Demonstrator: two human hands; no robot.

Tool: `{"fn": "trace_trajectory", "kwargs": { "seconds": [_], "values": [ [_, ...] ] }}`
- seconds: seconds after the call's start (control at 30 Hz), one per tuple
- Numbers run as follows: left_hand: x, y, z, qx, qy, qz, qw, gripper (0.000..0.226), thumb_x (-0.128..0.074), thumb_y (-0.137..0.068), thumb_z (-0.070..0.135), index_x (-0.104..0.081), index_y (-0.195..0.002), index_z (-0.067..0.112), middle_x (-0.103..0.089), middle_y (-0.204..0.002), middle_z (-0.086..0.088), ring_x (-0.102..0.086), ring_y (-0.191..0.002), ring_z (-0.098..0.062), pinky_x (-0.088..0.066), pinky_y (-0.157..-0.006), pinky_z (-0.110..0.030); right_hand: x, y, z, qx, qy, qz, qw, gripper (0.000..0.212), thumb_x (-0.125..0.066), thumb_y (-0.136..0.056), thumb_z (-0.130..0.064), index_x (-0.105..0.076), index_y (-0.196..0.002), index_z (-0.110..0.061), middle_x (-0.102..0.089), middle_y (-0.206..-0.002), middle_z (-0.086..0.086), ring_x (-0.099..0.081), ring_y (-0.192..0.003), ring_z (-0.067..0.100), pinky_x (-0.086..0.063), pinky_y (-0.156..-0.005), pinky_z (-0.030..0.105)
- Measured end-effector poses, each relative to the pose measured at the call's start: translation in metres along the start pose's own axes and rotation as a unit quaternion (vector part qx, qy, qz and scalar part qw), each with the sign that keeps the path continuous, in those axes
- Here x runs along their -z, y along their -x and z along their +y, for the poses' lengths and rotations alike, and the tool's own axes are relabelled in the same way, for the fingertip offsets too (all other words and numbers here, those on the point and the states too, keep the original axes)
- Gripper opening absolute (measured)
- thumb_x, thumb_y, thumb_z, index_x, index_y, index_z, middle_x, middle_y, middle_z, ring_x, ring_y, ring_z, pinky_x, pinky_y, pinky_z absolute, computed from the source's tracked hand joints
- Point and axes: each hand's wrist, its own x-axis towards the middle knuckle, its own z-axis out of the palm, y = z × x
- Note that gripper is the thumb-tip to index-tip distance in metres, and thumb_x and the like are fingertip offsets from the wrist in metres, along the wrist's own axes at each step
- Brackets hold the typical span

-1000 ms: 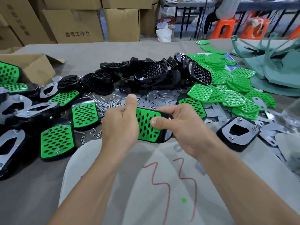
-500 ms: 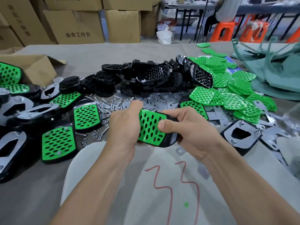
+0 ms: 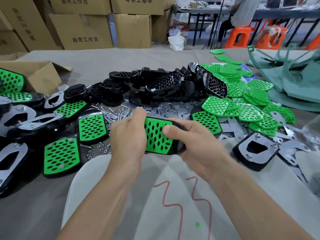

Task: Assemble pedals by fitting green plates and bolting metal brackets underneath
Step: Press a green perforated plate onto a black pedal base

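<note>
Both the left hand (image 3: 128, 135) and the right hand (image 3: 195, 146) grip one pedal (image 3: 177, 144), held over the near part of the table (image 3: 103, 59). The left hand's fingers curl round its left end; the right hand wraps the right end, its thumb pressing on the green plate (image 3: 154, 135) that faces up. Behind lie bolts (image 3: 112, 115), brackets (image 3: 173, 108) and a heap of black shells (image 3: 155, 84). Loose plates (image 3: 242, 101) are piled to the right, finished pedals (image 3: 61, 155) lie to the left, and a box (image 3: 34, 73) stands at far left
</note>
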Motion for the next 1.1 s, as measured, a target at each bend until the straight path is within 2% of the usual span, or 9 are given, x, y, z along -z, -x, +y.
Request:
{"fn": "trace_trajectory", "kwargs": {
  "seconds": [0.1, 0.2, 0.27, 0.37, 0.5, 0.67, 0.83, 1.0, 1.1],
  "values": [
    [-0.001, 0.000, -0.007, -0.077, -0.064, 0.057, 0.993, 0.053, -0.049, -0.082, 0.056, -0.037, -0.051, 0.015, -0.030, -0.045, 0.006, -0.032, -0.047, -0.018, -0.036, -0.051, -0.039, -0.014, -0.003, 0.010, 0.018, 0.046, 0.097, 0.994, 0.011, -0.066, -0.096, -0.020, -0.076, -0.098, -0.014, -0.074, -0.101, 0.019, -0.073, -0.088, 0.027, -0.061, -0.083, 0.059],
    [-0.003, 0.004, -0.010, -0.105, -0.085, 0.056, 0.989, 0.059, -0.046, -0.087, 0.063, -0.041, -0.048, 0.018, -0.030, -0.041, 0.007, -0.030, -0.043, -0.013, -0.031, -0.047, -0.033, -0.017, -0.002, 0.009, 0.085, 0.081, 0.125, 0.985, 0.022, -0.067, -0.097, -0.024, -0.070, -0.080, -0.011, -0.068, -0.069, 0.005, -0.067, -0.064, 0.013, -0.059, -0.056, 0.029],
    [-0.006, 0.006, -0.011, -0.109, -0.052, 0.023, 0.992, 0.064, -0.048, -0.089, 0.065, -0.039, -0.047, 0.017, -0.031, -0.041, 0.010, -0.030, -0.039, -0.010, -0.030, -0.041, -0.026, -0.013, -0.001, 0.005, 0.124, 0.097, 0.133, 0.978, 0.026, -0.066, -0.098, -0.019, -0.067, -0.074, -0.009, -0.060, -0.057, -0.005, -0.061, -0.052, 0.008, -0.050, -0.048, 0.019],
    [-0.005, 0.010, -0.010, -0.068, 0.061, -0.094, 0.991, 0.064, -0.050, -0.090, 0.065, -0.056, -0.056, 0.012, -0.057, -0.051, -0.002, -0.054, -0.043, -0.020, -0.042, -0.040, -0.026, -0.007, -0.002, 0.001, 0.153, 0.104, 0.150, 0.971, 0.023, -0.067, -0.097, -0.015, -0.070, -0.076, -0.006, -0.064, -0.063, 0.006, -0.063, -0.054, 0.019, -0.051, -0.045, 0.029],
    [0.000, 0.014, -0.008, -0.070, 0.067, -0.197, 0.976, 0.050, -0.048, -0.095, 0.057, -0.076, -0.078, 0.019, -0.072, -0.067, -0.012, -0.065, -0.054, -0.020, -0.046, -0.046, -0.026, 0.001, -0.003, -0.003, 0.151, 0.092, 0.175, 0.969, 0.021, -0.068, -0.095, -0.016, -0.072, -0.077, -0.007, -0.066, -0.067, 0.014, -0.062, -0.051, 0.029, -0.048, -0.041, 0.036],
    [0.000, 0.013, -0.007, -0.052, 0.079, -0.197, 0.976, 0.040, -0.054, -0.101, 0.039, -0.077, -0.081, 0.013, -0.072, -0.071, -0.012, -0.064, -0.057, -0.019, -0.046, -0.047, -0.026, 0.006, -0.004, -0.003, 0.150, 0.122, 0.189, 0.963, 0.019, -0.071, -0.094, -0.019, -0.074, -0.078, -0.008, -0.063, -0.064, 0.012, -0.058, -0.052, 0.028, -0.046, -0.043, 0.034],
    [-0.001, 0.017, -0.005, -0.066, 0.078, -0.172, 0.980, 0.046, -0.055, -0.095, 0.045, -0.075, -0.074, 0.010, -0.068, -0.063, -0.020, -0.062, -0.050, -0.028, -0.043, -0.044, -0.029, 0.003, -0.001, -0.004, 0.149, 0.083, 0.166, 0.971, 0.022, -0.067, -0.096, -0.015, -0.070, -0.081, 0.001, -0.065, -0.060, 0.014, -0.061, -0.045, 0.030, -0.041, -0.039, 0.032],
    [-0.003, 0.015, -0.003, -0.052, 0.096, -0.194, 0.975, 0.046, -0.055, -0.094, 0.046, -0.077, -0.077, 0.009, -0.068, -0.065, -0.022, -0.061, -0.047, -0.029, -0.042, -0.042, -0.028, 0.003, 0.001, -0.005, 0.136, 0.028, 0.134, 0.981, 0.024, -0.063, -0.097, -0.012, -0.066, -0.082, 0.007, -0.064, -0.063, 0.021, -0.059, -0.046, 0.034, -0.038, -0.039, 0.030],
    [-0.001, 0.014, -0.002, -0.010, 0.086, -0.222, 0.971, 0.043, -0.055, -0.093, 0.048, -0.078, -0.077, 0.015, -0.072, -0.071, -0.015, -0.064, -0.055, -0.024, -0.047, -0.047, -0.030, 0.006, -0.001, -0.004, 0.140, 0.078, 0.168, 0.973, 0.022, -0.068, -0.095, -0.016, -0.070, -0.079, -0.001, -0.062, -0.065, 0.026, -0.058, -0.050, 0.033, -0.041, -0.041, 0.035]
  ]
}}
